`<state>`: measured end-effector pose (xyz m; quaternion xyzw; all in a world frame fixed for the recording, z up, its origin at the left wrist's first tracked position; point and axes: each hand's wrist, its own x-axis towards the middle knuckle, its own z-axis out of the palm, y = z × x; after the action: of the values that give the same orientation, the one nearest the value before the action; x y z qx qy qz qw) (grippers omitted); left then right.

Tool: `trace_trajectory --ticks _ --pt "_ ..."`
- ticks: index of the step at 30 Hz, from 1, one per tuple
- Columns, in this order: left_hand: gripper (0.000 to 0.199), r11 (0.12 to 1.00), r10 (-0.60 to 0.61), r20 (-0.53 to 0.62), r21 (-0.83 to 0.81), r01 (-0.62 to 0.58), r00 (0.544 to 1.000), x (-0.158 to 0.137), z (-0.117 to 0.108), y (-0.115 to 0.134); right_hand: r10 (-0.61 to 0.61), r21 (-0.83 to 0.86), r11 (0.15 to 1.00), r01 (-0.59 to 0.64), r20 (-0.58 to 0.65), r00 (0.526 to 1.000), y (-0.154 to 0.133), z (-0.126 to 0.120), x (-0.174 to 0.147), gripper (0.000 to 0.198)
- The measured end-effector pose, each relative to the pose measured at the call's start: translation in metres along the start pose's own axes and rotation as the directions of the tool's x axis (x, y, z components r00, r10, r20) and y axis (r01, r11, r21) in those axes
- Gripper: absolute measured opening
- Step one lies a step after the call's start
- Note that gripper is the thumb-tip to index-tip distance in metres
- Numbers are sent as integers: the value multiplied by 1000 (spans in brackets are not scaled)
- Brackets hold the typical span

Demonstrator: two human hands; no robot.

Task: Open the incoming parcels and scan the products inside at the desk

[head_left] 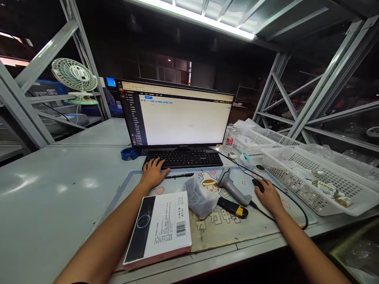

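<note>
My left hand rests with its fingers spread over the left end of a black keyboard. Under my right hand is a black computer mouse, mostly covered by the fingers wrapped over it. Between my hands, a grey barcode scanner lies on the cartoon desk mat, beside a black and yellow box cutter. A crumpled translucent plastic bag touches a white and black product box by my left forearm. A black pen lies below the keyboard.
A lit monitor stands behind the keyboard. White plastic baskets holding small items line the right side. Blue tape sits left of the keyboard, near metal shelf posts and a fan. A black cable curves around my right hand.
</note>
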<state>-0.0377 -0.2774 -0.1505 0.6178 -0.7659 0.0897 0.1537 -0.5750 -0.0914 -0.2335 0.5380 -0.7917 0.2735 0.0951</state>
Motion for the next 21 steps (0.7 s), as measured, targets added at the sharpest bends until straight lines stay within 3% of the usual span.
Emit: trace_trajectory --ticks 14,21 --pt "72 1000 21 -44 1 -21 999 2 9 -4 -31 1 1000 31 -25 999 1 1 0 49" --pt "74 1000 4 0 -10 -4 1000 2 5 -3 -27 -1 1000 27 -27 999 2 0 -1 48"
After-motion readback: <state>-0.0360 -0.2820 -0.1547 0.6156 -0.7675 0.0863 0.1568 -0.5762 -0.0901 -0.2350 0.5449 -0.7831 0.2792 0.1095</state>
